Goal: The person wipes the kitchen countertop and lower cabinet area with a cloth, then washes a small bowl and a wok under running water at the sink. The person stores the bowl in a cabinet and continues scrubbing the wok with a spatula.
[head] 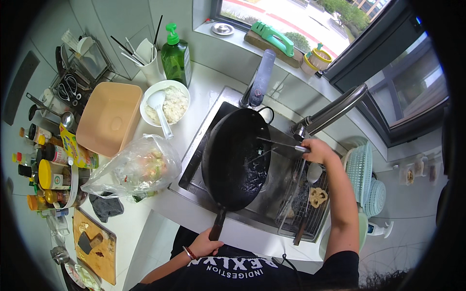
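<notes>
My left hand point(205, 244) grips the dark wooden handle point(217, 226) of a black wok point(233, 160). The wok is tilted over the stainless steel sink point(196, 182), and its inner wall looks wet at the lower right. Beside the faucet point(333, 109), my right hand point(316, 151) is closed on a thin metal-handled utensil point(280, 143). That utensil points left into the wok; its exact kind is unclear. A wire rack point(287, 223) lies at the sink's right side, with a long-handled spatula point(312, 178) and a lotus root slice point(318, 197) on it.
Left of the sink are a bowl of rice point(174, 105), a tied plastic bag point(142, 167), a beige basin point(105, 120) and a soap bottle point(176, 58). A cleaver point(85, 243) lies on a cutting board point(105, 236). Blue colanders point(358, 172) stand at the right.
</notes>
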`<state>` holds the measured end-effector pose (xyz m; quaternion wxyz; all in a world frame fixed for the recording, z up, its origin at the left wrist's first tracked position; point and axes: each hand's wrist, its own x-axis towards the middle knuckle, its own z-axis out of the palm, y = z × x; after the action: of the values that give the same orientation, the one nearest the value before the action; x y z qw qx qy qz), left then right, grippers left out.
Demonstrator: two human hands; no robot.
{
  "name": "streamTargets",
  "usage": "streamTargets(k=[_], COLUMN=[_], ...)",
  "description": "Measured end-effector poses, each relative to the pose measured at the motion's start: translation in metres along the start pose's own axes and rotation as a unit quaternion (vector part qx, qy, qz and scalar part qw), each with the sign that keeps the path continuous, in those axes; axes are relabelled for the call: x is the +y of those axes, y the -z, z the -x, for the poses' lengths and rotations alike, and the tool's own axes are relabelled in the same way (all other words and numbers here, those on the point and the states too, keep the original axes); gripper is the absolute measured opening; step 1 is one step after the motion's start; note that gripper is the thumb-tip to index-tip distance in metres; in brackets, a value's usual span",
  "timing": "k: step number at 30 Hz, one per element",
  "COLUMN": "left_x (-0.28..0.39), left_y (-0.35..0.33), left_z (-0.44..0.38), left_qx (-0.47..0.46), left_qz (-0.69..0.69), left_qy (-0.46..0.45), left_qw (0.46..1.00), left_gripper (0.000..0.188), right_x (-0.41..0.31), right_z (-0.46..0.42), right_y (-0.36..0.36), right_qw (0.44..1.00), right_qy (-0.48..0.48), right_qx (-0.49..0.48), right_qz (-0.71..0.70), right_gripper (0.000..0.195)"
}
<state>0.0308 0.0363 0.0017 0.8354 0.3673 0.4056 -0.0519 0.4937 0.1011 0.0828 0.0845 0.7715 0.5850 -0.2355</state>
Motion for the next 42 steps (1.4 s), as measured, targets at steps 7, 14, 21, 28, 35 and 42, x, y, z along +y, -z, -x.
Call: streamTargets(k=[7, 14, 21, 28, 35, 42], left_x=[-0.001, 0.003, 0.019, 0.026, 0.024, 0.022], left_y=[-0.004, -0.003, 0.004, -0.014, -0.024, -0.016], left_z=[-0.003, 0.000, 0.017, 0.012, 0.001, -0.002], left_qx=[0.005, -0.019, -0.208, -0.109, -0.036, -0.074], left_qz=[0.003, 0.025, 0.314, 0.140, 0.009, 0.130], left_qy=[-0.011, -0.025, -0.002, -0.013, -0.078, -0.014], left_qw=[1.000, 0.999, 0.926, 0.984, 0.996, 0.989], left_gripper=[0.027, 0.031, 0.038, 0.044, 0.048, 0.036], right_x=[-0.075, -0.114, -0.139, -0.155, -0.165, -0.152], right_z=[0.100, 0.171, 0.154, 0.109, 0.091, 0.124], right_y=[-0.082, -0.138, -0.167, -0.199, -0.187, -0.187], right_qw=[0.994, 0.993, 0.980, 0.901, 0.841, 0.929], right_qy=[-0.039, -0.050, -0.050, 0.013, -0.041, 0.009], right_qx=[-0.057, -0.109, -0.099, -0.048, -0.101, -0.002], right_qz=[0.087, 0.017, -0.166, -0.431, -0.530, -0.371], right_gripper=[0.040, 0.047, 0.052, 0.054, 0.051, 0.051])
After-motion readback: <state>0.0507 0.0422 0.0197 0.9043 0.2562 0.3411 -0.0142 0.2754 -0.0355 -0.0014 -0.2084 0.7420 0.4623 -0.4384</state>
